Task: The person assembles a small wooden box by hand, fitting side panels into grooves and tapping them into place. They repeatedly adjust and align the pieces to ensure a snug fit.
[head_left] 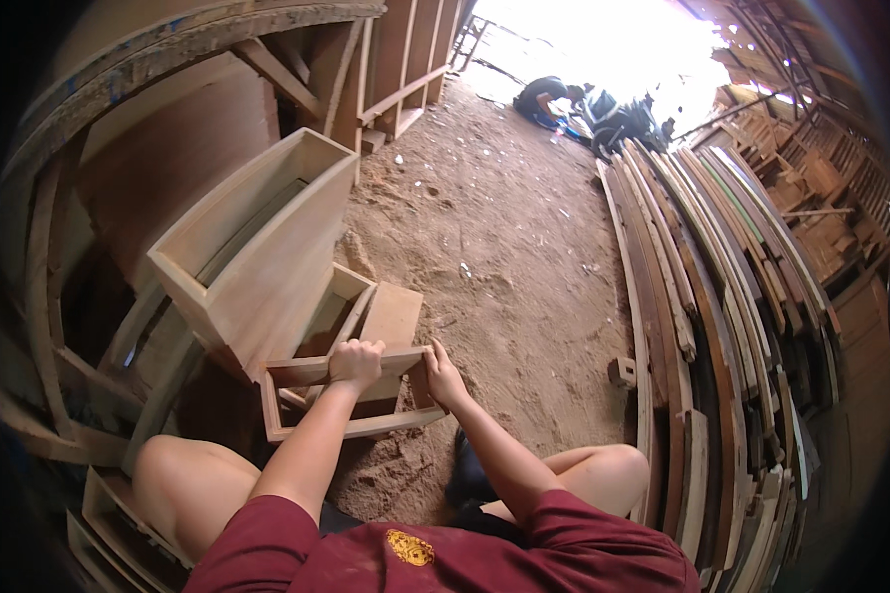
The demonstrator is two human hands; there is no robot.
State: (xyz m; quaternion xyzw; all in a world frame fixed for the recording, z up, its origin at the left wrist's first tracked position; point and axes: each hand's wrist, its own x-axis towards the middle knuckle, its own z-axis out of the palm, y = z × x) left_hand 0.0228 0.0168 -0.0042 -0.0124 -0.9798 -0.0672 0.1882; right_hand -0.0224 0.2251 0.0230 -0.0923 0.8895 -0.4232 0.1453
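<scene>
Low in front of me, between my knees, is a small rectangular wooden frame [394, 425], like a drawer without a visible bottom, tilted. My left hand [356, 364] is closed in a fist round its far rail. At its right end, my right hand [445, 378] grips the corner, its thumb side up and the other fingers partly hidden. Just beyond lies a flat pale wooden board [393, 314], beside another shallow wooden frame [350, 287]. A larger open wooden box [277, 287] stands on edge at the left of them, close to my left hand.
A workbench frame [44, 247] fills the left side. Long planks [702, 326] lie stacked along the right, with a small wood block [622, 372] next to them. Sandy ground [485, 227] runs between. Far off, a person [542, 99] crouches by a motorbike [618, 114]. More wooden frames [109, 514] lie lower left.
</scene>
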